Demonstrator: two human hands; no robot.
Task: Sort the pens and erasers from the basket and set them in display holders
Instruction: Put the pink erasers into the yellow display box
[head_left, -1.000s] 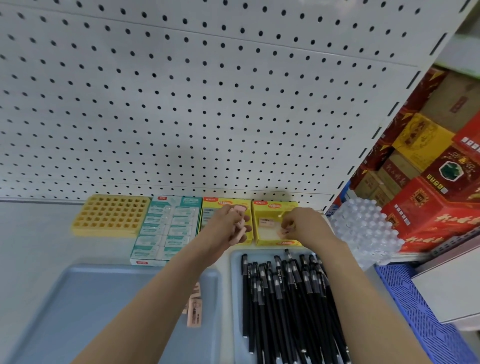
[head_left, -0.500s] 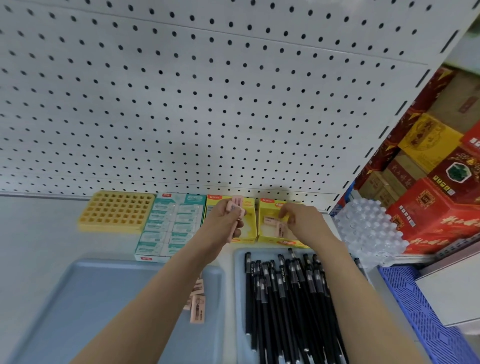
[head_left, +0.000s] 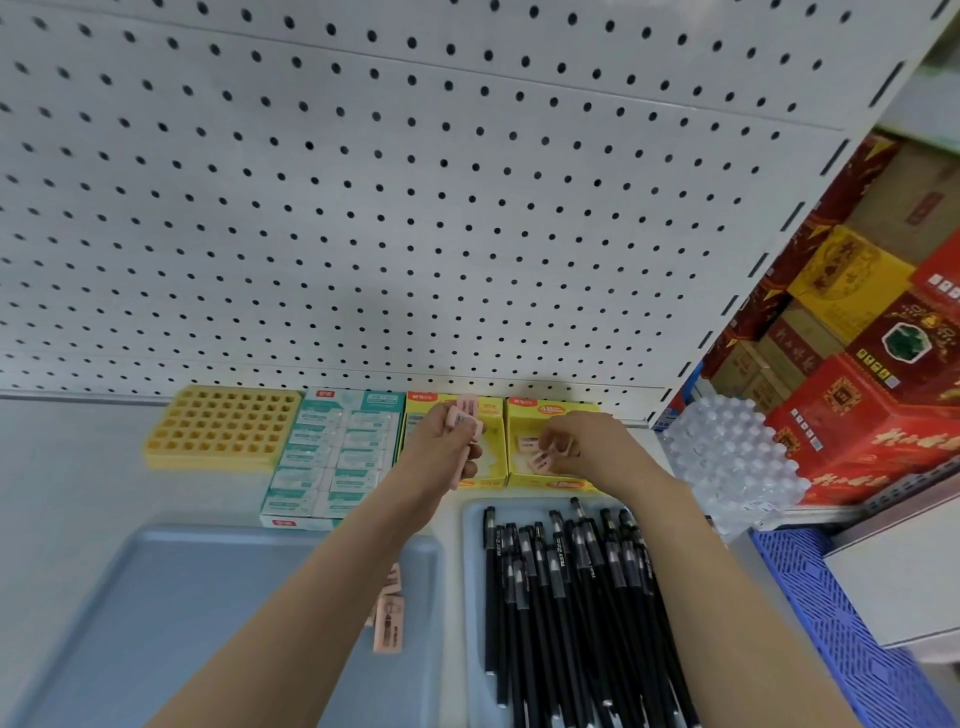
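The fingertips of the right hand (head_left: 587, 449) are bent down into the right yellow box (head_left: 566, 486). Whether an eraser is pinched there or only touched cannot be told. The placed erasers (head_left: 532, 452) beneath them are small and blurred. Much of the left yellow box (head_left: 493, 410) is covered by the left hand (head_left: 441, 452), so its contents cannot be made out. Both trays are cut off by the lower edge.

Compared with half a second before, the right fingertips are found lower in the box, nearer the erasers. The stack of pink erasers (head_left: 464, 418) is still gripped in the curled fingers of the left hand, raised over the left yellow box.

A few loose erasers (head_left: 388, 621) are held in the left tray (head_left: 156, 623) by its right wall, partly hidden by the left forearm. The right tray (head_left: 469, 519) is filled with black pens (head_left: 561, 597) laid lengthwise. A green-and-white box (head_left: 332, 457) is packed with rows of wrapped erasers. A yellow holder (head_left: 223, 428) with holes and a clear holder (head_left: 727, 457) are set at either end of the row.
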